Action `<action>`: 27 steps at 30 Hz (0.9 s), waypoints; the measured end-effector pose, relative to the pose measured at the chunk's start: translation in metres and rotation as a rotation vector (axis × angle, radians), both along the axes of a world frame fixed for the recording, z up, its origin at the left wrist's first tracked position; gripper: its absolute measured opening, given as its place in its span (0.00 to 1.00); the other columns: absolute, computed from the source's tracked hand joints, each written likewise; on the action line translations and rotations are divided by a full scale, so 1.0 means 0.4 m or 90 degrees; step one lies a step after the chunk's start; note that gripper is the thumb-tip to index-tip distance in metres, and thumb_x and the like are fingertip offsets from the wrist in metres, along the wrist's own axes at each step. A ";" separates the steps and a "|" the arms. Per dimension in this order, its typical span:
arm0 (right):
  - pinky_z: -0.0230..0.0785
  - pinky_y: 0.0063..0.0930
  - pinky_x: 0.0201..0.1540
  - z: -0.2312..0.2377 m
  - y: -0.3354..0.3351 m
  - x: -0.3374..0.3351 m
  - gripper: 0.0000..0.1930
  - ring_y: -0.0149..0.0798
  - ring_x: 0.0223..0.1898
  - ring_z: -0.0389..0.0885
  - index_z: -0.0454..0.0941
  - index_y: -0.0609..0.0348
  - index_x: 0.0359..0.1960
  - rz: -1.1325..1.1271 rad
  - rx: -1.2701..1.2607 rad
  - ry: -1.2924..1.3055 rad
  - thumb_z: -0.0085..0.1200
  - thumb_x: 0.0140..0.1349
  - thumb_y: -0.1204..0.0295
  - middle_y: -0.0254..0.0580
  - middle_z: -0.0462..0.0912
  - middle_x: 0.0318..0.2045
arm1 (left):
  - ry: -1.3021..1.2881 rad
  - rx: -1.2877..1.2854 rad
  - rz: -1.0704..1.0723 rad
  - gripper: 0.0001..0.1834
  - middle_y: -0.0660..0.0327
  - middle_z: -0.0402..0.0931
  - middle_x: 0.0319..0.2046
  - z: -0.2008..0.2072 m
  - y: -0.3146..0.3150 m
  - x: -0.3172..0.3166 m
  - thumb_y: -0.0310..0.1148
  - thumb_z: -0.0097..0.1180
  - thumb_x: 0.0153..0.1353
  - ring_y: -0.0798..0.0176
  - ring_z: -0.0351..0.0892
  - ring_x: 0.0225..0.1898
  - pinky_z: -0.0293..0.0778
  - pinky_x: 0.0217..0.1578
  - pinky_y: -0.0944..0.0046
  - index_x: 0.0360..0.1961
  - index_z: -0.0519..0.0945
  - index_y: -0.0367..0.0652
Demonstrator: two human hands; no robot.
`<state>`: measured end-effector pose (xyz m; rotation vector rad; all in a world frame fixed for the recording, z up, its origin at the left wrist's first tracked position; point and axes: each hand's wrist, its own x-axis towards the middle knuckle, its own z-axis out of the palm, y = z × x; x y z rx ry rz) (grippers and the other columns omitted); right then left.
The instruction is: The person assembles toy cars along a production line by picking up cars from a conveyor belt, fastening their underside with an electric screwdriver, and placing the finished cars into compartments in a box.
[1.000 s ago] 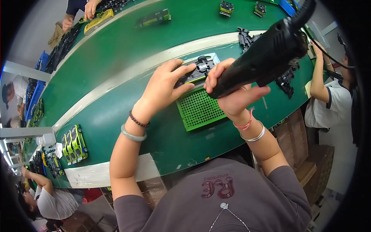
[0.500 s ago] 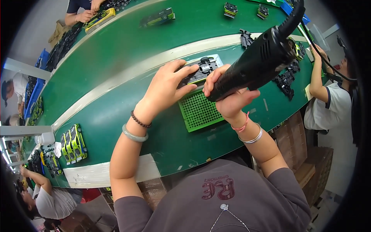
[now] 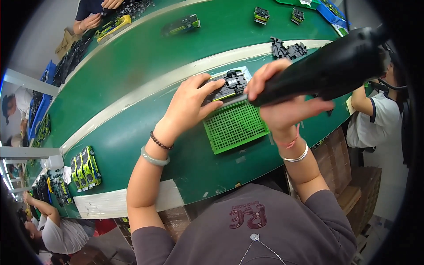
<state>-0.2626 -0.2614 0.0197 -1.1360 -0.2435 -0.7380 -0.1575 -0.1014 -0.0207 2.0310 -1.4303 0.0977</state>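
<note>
My right hand (image 3: 285, 112) is wrapped round a black electric screwdriver (image 3: 324, 66), its body tilted up to the right. The tool's tip end lies close to a toy car (image 3: 226, 90), which rests wheels-up with its black underside showing. A pale holder (image 3: 245, 70) shows at the car's far end. My left hand (image 3: 187, 99) grips the car's left end between thumb and fingers. Directly in front of the car sits a green perforated basket (image 3: 236, 128). Whether the screwdriver bit touches the car is hidden by my right hand.
Black car chassis parts (image 3: 287, 49) lie beyond the screwdriver. Finished-looking green toy cars (image 3: 86, 168) stand in a row at left. Across a pale divider, more cars (image 3: 261, 15) sit on the green surface (image 3: 128, 66). Co-workers work at left, far left and right.
My right hand and the screwdriver have moved right, away from the car's middle, uncovering more of its underside and the basket. My left hand stays on the car.
</note>
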 end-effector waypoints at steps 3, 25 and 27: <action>0.66 0.22 0.20 0.051 -0.040 0.042 0.56 0.32 0.17 0.72 0.67 0.66 0.31 -0.010 0.014 -0.084 0.14 0.33 0.18 0.43 0.72 0.17 | 0.016 0.033 0.000 0.26 0.49 0.69 0.48 0.009 0.004 0.000 0.36 0.62 0.50 0.47 0.69 0.48 0.68 0.48 0.56 0.52 0.73 0.46; 0.62 0.21 0.18 -0.039 -0.073 0.148 0.43 0.30 0.15 0.70 0.68 0.62 0.24 -0.079 -0.099 0.102 0.27 0.48 0.26 0.38 0.70 0.14 | 0.002 0.031 -0.004 0.25 0.49 0.69 0.47 0.012 0.005 0.001 0.36 0.62 0.49 0.47 0.69 0.48 0.68 0.48 0.56 0.51 0.73 0.46; 0.62 0.19 0.17 -0.039 -0.070 0.158 0.42 0.27 0.13 0.70 0.69 0.65 0.21 -0.089 -0.110 0.083 0.28 0.55 0.30 0.37 0.70 0.12 | 0.006 0.035 -0.004 0.25 0.49 0.69 0.47 0.009 0.006 0.002 0.36 0.62 0.49 0.47 0.69 0.48 0.68 0.48 0.56 0.51 0.73 0.46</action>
